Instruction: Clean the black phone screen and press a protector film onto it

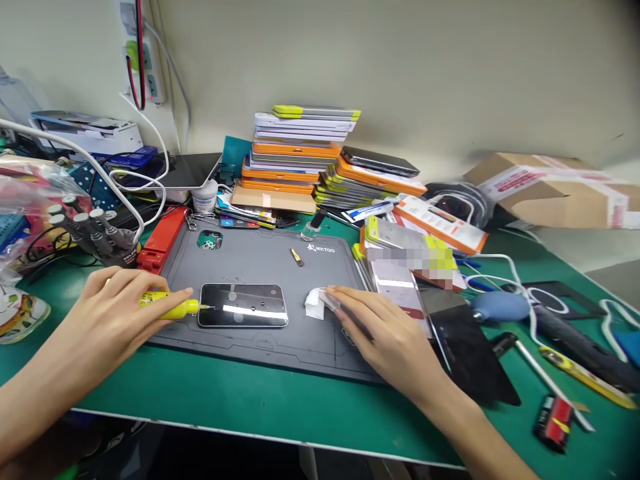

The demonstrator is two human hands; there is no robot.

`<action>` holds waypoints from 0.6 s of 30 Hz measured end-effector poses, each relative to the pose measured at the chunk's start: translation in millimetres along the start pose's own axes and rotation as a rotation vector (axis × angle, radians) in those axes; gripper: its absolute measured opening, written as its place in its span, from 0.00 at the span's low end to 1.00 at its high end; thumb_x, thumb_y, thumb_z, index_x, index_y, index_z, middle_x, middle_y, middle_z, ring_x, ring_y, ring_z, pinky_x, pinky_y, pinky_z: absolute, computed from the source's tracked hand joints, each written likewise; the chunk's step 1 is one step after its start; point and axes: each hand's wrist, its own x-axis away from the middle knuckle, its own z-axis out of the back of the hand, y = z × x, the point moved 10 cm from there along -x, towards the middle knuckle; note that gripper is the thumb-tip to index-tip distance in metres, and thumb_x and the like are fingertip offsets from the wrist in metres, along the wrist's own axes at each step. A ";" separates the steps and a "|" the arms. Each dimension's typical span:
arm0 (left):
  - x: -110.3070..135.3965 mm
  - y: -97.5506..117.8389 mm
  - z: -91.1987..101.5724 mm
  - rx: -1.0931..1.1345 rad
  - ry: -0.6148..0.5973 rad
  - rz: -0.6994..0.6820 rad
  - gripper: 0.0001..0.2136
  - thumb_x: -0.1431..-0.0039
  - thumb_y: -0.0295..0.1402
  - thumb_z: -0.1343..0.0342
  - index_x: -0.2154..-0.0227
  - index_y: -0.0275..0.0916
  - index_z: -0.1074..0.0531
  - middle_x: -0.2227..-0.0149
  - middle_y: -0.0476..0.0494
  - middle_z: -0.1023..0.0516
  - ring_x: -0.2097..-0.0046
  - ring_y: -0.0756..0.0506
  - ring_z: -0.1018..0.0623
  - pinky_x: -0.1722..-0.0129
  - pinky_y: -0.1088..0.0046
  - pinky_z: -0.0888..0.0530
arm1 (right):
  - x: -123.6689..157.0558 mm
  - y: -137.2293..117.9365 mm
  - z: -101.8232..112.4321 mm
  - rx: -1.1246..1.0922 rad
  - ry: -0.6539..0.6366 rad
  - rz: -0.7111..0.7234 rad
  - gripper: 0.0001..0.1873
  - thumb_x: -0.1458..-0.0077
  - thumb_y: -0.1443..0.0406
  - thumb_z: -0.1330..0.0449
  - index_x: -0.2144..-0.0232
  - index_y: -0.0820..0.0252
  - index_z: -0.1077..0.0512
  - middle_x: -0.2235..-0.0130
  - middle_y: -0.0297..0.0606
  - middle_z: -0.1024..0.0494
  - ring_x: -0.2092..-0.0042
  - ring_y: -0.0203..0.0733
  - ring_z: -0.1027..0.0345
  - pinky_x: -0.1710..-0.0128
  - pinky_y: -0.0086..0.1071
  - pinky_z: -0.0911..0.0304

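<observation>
A black phone (243,305) lies flat on the grey work mat (260,263), screen up, with small drops on its glass. My left hand (117,303) is closed round a yellow glue tube (173,307), whose thin tip touches the phone's left end. My right hand (380,327) rests on the mat to the phone's right, its fingers stretched out over a small white wipe (315,303) and touching its edge.
Stacks of boxed screen protectors (300,150) stand behind the mat. A red tool holder (163,240) and screwdrivers (90,230) sit at the left. A dark glass panel (465,347), cables, a blue blower (500,307) and a cardboard box (550,187) crowd the right.
</observation>
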 end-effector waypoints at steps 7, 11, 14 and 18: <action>-34.3 11.0 -2.8 -0.025 -0.038 -0.067 0.19 0.19 0.43 0.57 0.40 0.61 0.22 0.52 0.44 0.17 0.52 0.36 0.22 0.51 0.54 0.31 | 3.9 9.2 -9.2 -0.080 -0.032 -0.048 0.15 0.26 0.67 0.42 0.42 0.56 0.21 0.45 0.44 0.15 0.46 0.50 0.18 0.47 0.46 0.22; -59.7 22.8 -22.4 0.097 -0.083 -0.099 0.16 0.20 0.45 0.53 0.41 0.58 0.22 0.51 0.45 0.16 0.49 0.38 0.21 0.48 0.57 0.30 | 4.6 8.3 -8.7 -0.099 -0.023 -0.063 0.11 0.27 0.65 0.39 0.45 0.57 0.21 0.48 0.45 0.15 0.49 0.50 0.19 0.50 0.46 0.23; -78.4 20.0 -36.3 0.185 -0.127 -0.083 0.15 0.22 0.46 0.48 0.42 0.54 0.22 0.50 0.46 0.15 0.48 0.38 0.20 0.45 0.56 0.30 | 3.3 7.1 -4.5 -0.111 -0.001 -0.078 0.06 0.27 0.66 0.39 0.53 0.57 0.21 0.54 0.42 0.15 0.54 0.48 0.19 0.54 0.44 0.24; -100.1 -19.4 -48.4 0.330 -0.156 0.133 0.18 0.29 0.51 0.43 0.44 0.51 0.22 0.48 0.46 0.15 0.48 0.38 0.18 0.45 0.58 0.27 | -8.9 -1.2 3.4 -0.126 0.035 -0.109 0.05 0.27 0.67 0.41 0.58 0.57 0.24 0.58 0.41 0.15 0.58 0.45 0.19 0.58 0.40 0.25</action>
